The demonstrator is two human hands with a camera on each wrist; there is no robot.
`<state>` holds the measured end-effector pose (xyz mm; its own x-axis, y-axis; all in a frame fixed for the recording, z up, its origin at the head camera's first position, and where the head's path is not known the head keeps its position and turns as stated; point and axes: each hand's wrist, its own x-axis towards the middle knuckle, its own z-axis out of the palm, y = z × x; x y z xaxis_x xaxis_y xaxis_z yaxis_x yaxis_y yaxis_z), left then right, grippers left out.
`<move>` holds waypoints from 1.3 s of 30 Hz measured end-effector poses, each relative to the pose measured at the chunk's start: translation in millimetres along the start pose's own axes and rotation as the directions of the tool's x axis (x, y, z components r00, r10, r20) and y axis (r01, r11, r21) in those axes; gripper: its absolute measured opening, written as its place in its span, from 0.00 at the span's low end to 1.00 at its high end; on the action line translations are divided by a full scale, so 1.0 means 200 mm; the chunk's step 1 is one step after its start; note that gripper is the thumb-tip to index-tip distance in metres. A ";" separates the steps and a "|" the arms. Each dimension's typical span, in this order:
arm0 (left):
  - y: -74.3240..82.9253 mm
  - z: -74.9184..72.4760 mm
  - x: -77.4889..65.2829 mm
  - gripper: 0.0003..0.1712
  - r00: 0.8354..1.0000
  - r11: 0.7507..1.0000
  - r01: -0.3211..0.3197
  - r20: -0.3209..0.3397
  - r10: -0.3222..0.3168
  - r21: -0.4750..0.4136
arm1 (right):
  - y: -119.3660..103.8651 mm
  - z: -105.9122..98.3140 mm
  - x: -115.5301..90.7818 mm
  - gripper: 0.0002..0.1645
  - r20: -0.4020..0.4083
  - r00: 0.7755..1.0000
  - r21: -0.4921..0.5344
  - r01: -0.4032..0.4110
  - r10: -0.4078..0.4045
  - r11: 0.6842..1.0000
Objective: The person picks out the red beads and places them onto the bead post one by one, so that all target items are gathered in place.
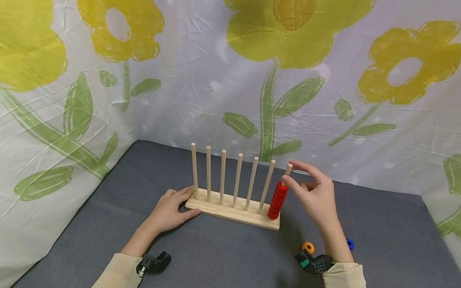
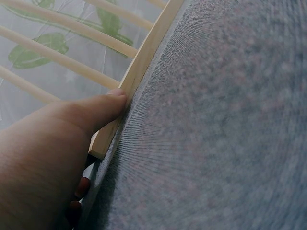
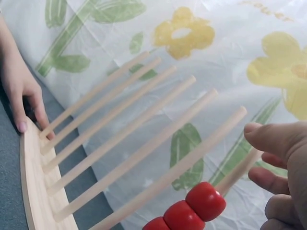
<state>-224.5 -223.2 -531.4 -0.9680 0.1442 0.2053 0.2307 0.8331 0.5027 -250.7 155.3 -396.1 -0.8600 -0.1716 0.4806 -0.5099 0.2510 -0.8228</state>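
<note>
A wooden peg stand (image 1: 231, 214) with several upright pegs lies across the middle of the table. My left hand (image 1: 169, 211) holds its left end, thumb (image 2: 103, 108) on the front edge and fingers behind. Red beads (image 1: 277, 202) are stacked on the rightmost peg, leaving its top bare. Around that bare top are the thumb and fingers of my right hand (image 1: 316, 195), spread a little apart. In the right wrist view no bead shows between them, and the uppermost red bead (image 3: 206, 200) sits below the fingertips.
An orange bead (image 1: 308, 247) and a partly hidden blue bead (image 1: 350, 244) lie on the dark cloth beside my right wrist. Both wrists wear black devices. A flower-printed curtain (image 1: 186, 83) hangs behind the table.
</note>
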 end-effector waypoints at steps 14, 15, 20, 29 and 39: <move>0.00 0.00 0.00 0.46 1.000 1.000 0.003 0.009 -0.003 0.011 | 0.02 0.00 0.00 0.23 0.004 1.000 -0.025 0.008 -0.008 1.000; 0.00 0.00 0.00 0.46 1.000 1.000 0.002 0.008 -0.002 0.010 | 0.03 0.00 -0.01 0.23 0.002 1.000 -0.027 0.006 -0.006 1.000; 0.00 0.00 0.00 0.46 1.000 1.000 0.000 0.007 0.000 0.003 | -0.01 -0.02 -0.03 0.22 -0.003 1.000 -0.051 0.015 -0.015 0.999; -0.01 0.00 0.00 0.46 1.000 1.000 -0.007 0.009 0.007 0.001 | -0.10 -0.10 -0.12 0.20 0.003 1.000 -0.115 0.010 -0.010 0.993; -0.01 0.00 0.00 0.46 1.000 1.000 -0.009 0.012 0.009 0.001 | 0.03 -0.24 -0.23 0.21 -0.025 0.999 -0.176 -0.042 0.039 0.984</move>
<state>-224.6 -224.3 -532.0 -0.9670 0.1580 0.1998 0.2392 0.8325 0.4998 -214.9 210.1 -408.5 -0.8794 -0.1383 0.4556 -0.4686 0.4214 -0.7764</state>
